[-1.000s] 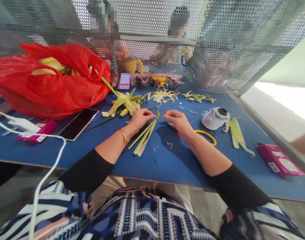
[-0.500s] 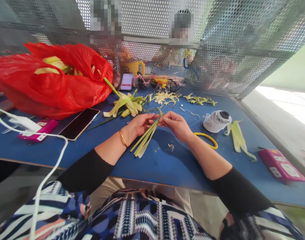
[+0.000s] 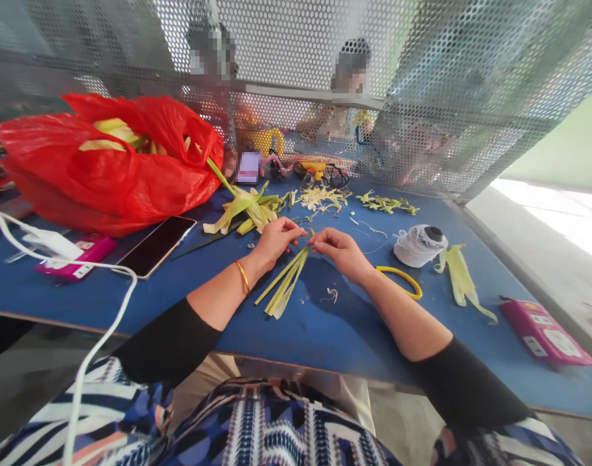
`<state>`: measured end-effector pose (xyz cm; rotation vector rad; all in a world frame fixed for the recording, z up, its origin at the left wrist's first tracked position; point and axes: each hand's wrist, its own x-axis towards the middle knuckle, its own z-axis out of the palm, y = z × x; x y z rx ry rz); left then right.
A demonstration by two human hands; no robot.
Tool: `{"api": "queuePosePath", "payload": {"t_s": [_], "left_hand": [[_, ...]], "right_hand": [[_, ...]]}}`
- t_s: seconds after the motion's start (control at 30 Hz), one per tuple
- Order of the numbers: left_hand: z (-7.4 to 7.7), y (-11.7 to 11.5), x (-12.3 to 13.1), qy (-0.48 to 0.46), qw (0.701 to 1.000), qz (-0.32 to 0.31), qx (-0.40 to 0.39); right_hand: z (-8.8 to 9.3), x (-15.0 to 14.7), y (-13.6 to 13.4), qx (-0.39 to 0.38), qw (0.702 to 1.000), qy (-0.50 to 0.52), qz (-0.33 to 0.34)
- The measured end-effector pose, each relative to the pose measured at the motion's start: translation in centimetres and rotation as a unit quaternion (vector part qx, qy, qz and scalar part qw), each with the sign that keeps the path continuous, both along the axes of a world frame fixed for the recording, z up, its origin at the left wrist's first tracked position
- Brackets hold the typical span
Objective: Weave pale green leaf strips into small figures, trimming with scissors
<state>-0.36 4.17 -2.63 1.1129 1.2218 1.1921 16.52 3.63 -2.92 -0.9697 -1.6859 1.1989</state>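
One bundle of pale green strips (image 3: 285,285) over the middle of the blue table (image 3: 334,330), loose ends fanned toward the wearer; strips several, overlapping, exact count not possible. Right hand (image 3: 341,249): thumb and forefinger pinched on the bundle's gathered top. Left hand (image 3: 274,241): fingertips drawn narrow just beside that top; cannot tell whether anything is between them. One bracelet (image 3: 242,277) on the left wrist. By the right forearm, one yellow ring (image 3: 412,283); beyond it, one spool of white thread (image 3: 416,247), then one flat leaf piece (image 3: 459,275) and one magenta box (image 3: 545,331). Past the hands, two heaps of cuttings, one pale (image 3: 319,197), one greener (image 3: 385,204). Leftward: one cluster of larger leaves (image 3: 250,207), one dark-screened phone (image 3: 157,246), a second magenta box (image 3: 79,257), one red bag (image 3: 131,194). Two people (image 3: 351,65) behind the perforated screen (image 3: 286,45).
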Motion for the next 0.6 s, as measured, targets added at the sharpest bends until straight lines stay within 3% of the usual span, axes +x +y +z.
{"api": "queuePosePath", "payload": {"t_s": [0.1,0.27,0.37,0.5,0.6], "left_hand": [[-0.1,0.1,-0.1,0.008,0.999,0.004,0.049],[0.0,-0.3,0.4,0.015,0.991,-0.022,0.129],[0.6,-1.1,0.8,-0.051,0.997,-0.037,0.044],[1.5,-2.0,0.7,-0.116,0.963,-0.203,-0.134],[1.9,-2.1,0.3,-0.127,0.945,-0.256,-0.161]], "right_hand": [[0.0,-0.2,-0.1,0.026,1.0,0.013,-0.008],[-0.2,-0.8,-0.4,0.001,0.999,0.036,0.02],[0.1,-0.7,-0.4,-0.005,0.997,0.078,-0.003],[1.0,-0.1,-0.6,0.005,0.991,0.135,-0.022],[1.6,0.1,-0.7,0.01,0.988,0.153,-0.002]]}}
